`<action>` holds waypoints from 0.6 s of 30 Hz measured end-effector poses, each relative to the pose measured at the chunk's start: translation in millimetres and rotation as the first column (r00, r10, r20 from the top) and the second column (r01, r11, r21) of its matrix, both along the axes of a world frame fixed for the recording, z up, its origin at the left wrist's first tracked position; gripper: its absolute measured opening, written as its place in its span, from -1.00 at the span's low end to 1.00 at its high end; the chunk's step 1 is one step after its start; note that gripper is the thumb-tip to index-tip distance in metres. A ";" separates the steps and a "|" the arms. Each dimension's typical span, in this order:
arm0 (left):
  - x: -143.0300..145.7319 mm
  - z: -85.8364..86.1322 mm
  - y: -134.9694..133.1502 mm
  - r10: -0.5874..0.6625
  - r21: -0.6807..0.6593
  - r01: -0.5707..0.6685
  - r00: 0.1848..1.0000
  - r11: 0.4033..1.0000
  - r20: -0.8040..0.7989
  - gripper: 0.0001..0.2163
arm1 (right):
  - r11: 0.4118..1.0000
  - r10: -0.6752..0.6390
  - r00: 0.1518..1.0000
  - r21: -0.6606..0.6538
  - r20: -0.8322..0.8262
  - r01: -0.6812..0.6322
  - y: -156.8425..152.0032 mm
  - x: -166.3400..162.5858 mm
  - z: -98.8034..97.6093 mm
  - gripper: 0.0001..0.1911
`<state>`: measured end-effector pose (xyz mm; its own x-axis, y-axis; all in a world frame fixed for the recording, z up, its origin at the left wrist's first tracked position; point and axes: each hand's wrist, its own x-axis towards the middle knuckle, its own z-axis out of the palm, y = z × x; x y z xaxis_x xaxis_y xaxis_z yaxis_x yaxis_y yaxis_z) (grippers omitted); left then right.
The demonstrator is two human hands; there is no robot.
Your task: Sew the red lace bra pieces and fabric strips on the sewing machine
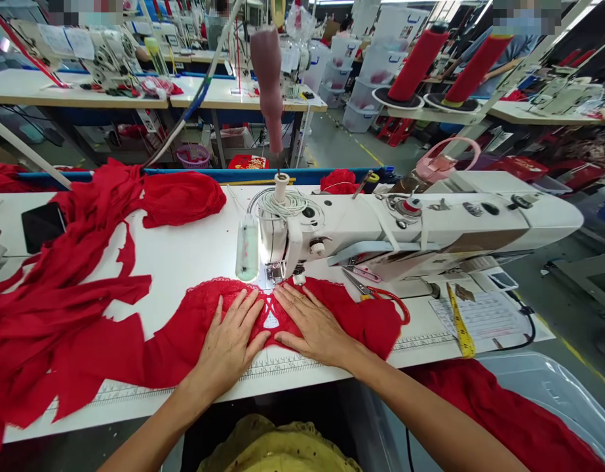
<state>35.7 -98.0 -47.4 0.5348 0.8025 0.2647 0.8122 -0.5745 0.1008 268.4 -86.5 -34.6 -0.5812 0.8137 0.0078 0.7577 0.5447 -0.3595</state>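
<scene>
Where the pale, flat sewing tabletop meets its near edge, a printed ruler scale runs along it, its numerals too small to read. Mounted on this top is a long white sewing machine. The red lace-edged fabric piece lies spread before the needle area, its white-showing cutout between the two hands. At right, a white paper sheet carries lines of writing, not legible. The bare left hand lies palm down on the fabric, fingers extended and slightly spread, thumb pointing inward. The bare right hand mirrors it, fingers straight, thumb apart; neither grasps anything, both pressing flat. Forearms slant inward from the lower corners. Red-handled scissors rest beside the fabric; a yellow tape measure overlaps the sheet.
</scene>
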 end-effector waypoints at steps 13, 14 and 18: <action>3.9 1.7 -1.5 -0.024 0.068 0.026 0.999 0.997 -0.031 -0.57 | 0.972 -0.105 0.994 0.213 0.007 0.101 5.6 -22.7 20.6 -0.52; 3.7 2.7 -2.1 -0.029 0.069 0.030 0.999 0.997 -0.022 -0.56 | 0.967 -0.111 0.993 0.229 -0.030 0.115 5.6 -20.6 18.7 -0.52; 3.1 14.1 -1.4 -0.045 0.068 0.039 0.995 0.997 0.090 -0.61 | 0.937 -0.153 0.979 0.295 -0.136 0.188 2.5 -9.4 17.0 -0.58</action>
<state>38.8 -99.4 -33.3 0.5389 0.7587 0.3661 0.7762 -0.6161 0.1343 259.1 -84.0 -17.6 -0.4155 0.8490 0.3264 0.8141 0.5072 -0.2830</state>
